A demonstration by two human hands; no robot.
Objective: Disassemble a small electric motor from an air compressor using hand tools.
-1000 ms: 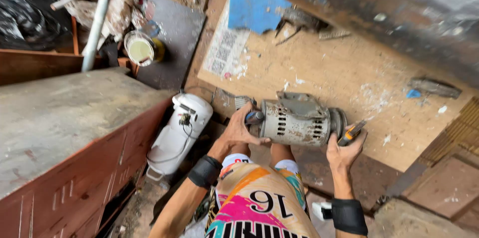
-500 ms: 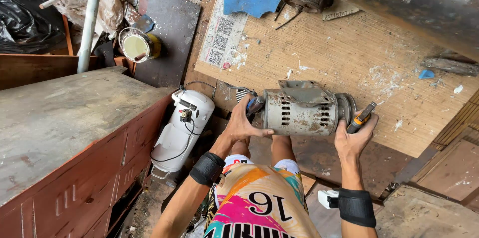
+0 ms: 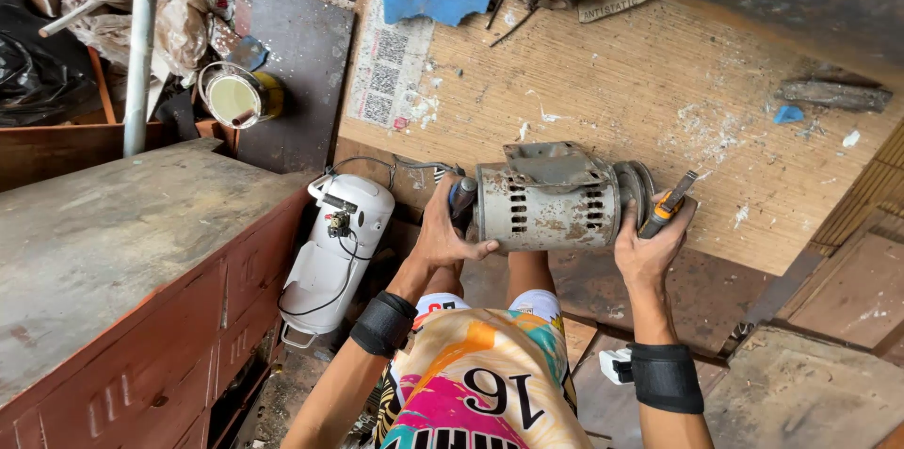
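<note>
Now | left hand (image 3: 450, 234) grip cups motor (image 3: 546, 197) end | right hand (image 3: 648, 244) grip steadies the other (screwdriver (image 3: 666, 206) tucked in).

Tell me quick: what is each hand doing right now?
Left hand: closed around the left end of the rusty grey electric motor.
Right hand: supports the motor's right end while gripping an orange-handled screwdriver.
</note>
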